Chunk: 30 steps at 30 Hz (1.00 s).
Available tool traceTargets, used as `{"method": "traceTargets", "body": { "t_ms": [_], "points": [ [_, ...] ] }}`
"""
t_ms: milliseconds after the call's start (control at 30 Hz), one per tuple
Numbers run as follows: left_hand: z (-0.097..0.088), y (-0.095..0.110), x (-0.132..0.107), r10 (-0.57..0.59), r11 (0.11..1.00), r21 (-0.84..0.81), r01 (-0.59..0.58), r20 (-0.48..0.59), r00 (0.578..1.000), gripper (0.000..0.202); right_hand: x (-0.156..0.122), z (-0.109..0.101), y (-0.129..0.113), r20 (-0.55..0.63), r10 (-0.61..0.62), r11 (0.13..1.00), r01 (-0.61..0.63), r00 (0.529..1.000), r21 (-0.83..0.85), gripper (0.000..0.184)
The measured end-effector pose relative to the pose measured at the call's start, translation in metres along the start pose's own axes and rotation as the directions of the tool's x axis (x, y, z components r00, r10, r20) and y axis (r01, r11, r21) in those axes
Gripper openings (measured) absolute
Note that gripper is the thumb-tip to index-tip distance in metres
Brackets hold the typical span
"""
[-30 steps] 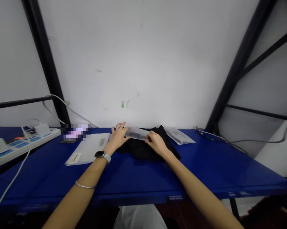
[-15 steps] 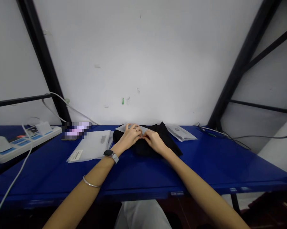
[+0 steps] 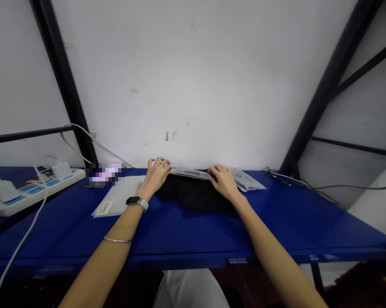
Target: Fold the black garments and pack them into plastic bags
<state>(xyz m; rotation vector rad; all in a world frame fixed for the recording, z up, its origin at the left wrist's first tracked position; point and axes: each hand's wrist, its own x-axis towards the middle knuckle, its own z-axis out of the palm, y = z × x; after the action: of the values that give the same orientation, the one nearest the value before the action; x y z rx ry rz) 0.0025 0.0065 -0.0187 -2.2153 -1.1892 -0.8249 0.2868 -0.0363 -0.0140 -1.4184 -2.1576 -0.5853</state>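
Note:
A frosted plastic bag (image 3: 191,173) spans the gap between my two hands, raised a little at the back of the blue table. My left hand (image 3: 156,176) pinches its left edge, fingers curled, with a watch on the wrist. At the right edge, my right hand (image 3: 224,182) holds the bag between thumb and fingers. Black folded cloth (image 3: 193,199) lies on the table below and in front of the bag. Its far part is hidden by the bag and hands.
Frosted bags with a label (image 3: 119,199) lie to the left, and another packed bag (image 3: 247,179) to the right. A phone (image 3: 104,174) rests near the wall. A power strip (image 3: 39,192) with chargers stands far left. Cables (image 3: 304,182) run along the right.
My hands have moved apart, from meeting over the middle of the bag to its left and right edges. The bag now stretches between them above the black cloth.

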Motion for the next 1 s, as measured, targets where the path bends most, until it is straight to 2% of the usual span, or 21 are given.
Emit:
{"method": "traceTargets", "body": {
  "t_ms": [133,267,400,633,833,933,1000],
  "points": [
    [-0.003,0.008,0.003,0.009,1.000,-0.019,-0.010,-0.016,1.000,0.016,0.000,0.007,-0.022,0.035,-0.160,0.981,0.155,0.986,0.119,0.020],
    [-0.005,0.011,0.003,0.008,0.999,-0.052,-0.009,-0.013,1.000,0.018,0.003,0.013,-0.040,0.029,-0.177,0.982,0.174,0.984,0.074,0.027],
    [-0.005,0.011,0.003,0.006,0.999,-0.049,-0.007,-0.016,1.000,0.018,0.003,0.016,-0.041,0.036,-0.206,0.978,0.205,0.978,0.022,0.029],
    [-0.007,0.017,0.004,0.047,0.997,-0.055,-0.049,-0.041,0.998,0.017,0.003,0.021,-0.038,0.074,-0.124,0.987,0.130,0.990,-0.093,0.028],
    [-0.012,0.031,0.009,0.139,0.986,-0.086,-0.144,-0.065,0.988,0.022,0.002,0.017,-0.043,-0.010,-0.055,0.992,0.054,0.998,-0.110,0.040],
    [-0.013,0.044,0.010,0.213,0.967,-0.125,-0.223,-0.085,0.973,0.023,0.004,0.019,-0.049,0.036,0.001,0.993,0.003,0.999,-0.118,0.044],
    [-0.012,0.053,0.010,0.278,0.944,-0.155,-0.291,-0.098,0.956,0.024,0.006,0.021,-0.051,0.099,0.090,0.988,-0.077,0.991,-0.132,0.038]
  ]
}}
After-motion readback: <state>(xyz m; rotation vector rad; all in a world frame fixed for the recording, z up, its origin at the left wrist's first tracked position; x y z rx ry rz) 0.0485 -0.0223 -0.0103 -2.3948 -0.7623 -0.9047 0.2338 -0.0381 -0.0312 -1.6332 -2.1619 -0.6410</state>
